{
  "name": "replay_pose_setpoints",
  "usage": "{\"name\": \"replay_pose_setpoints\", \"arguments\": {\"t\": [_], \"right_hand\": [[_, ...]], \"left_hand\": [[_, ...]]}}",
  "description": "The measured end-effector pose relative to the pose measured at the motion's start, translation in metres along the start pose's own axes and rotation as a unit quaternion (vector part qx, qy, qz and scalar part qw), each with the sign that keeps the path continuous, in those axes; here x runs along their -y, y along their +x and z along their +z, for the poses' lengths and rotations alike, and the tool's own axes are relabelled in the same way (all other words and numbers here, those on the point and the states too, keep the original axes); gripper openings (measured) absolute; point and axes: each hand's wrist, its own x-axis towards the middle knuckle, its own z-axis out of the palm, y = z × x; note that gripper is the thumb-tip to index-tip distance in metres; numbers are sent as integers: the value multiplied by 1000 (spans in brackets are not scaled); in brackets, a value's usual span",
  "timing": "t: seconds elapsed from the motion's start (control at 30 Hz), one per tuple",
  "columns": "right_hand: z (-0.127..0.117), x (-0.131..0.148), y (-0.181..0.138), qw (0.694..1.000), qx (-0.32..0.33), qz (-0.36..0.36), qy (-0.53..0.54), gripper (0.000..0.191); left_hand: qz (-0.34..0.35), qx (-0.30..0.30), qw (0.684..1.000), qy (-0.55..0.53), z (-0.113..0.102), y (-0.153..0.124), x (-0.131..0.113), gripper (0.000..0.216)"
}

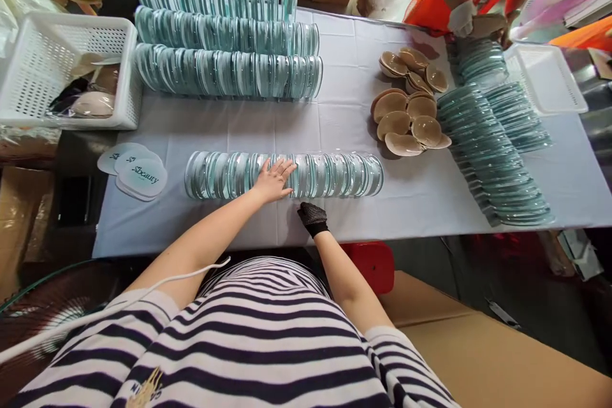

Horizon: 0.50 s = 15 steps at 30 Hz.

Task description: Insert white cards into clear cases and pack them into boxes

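Observation:
My left hand (273, 180) lies flat with fingers stretched out on top of a row of clear plastic clamshell cases (335, 174) standing on edge on the white tablecloth (239, 134). My right hand (312, 217), in a black dotted glove, rests curled into a fist on the cloth just in front of that row; nothing shows in it. A pile of tan bra cups (406, 124) lies to the right of the row.
Three long rows of the same cases (224, 38) stand at the back. Fanned stacks of flat cases (497, 159) lie at right. A white basket (62, 70) and printed "Sbeauty" cards (138, 175) are at left. Another person's gloved hand (461, 18) works far right, near a white tray (545, 76).

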Motion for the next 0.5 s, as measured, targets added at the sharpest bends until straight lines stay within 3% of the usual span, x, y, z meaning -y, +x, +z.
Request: {"name": "replay_pose_setpoints", "arguments": {"t": [0.13, 0.23, 0.4, 0.5], "right_hand": [[6, -9, -12, 998, 46, 35, 15, 38], [-7, -11, -18, 994, 57, 73, 55, 34], [-78, -9, -1, 991, -98, 37, 88, 40], [-135, -8, 31, 995, -93, 6, -15, 41]], "left_hand": [[9, -8, 1000, -1, 1, -4, 6, 76], [14, -10, 1000, -7, 2, -9, 9, 76], [-18, -10, 999, -36, -7, -11, -5, 76], [-7, -41, 998, -53, -12, 1, -26, 76]]}}
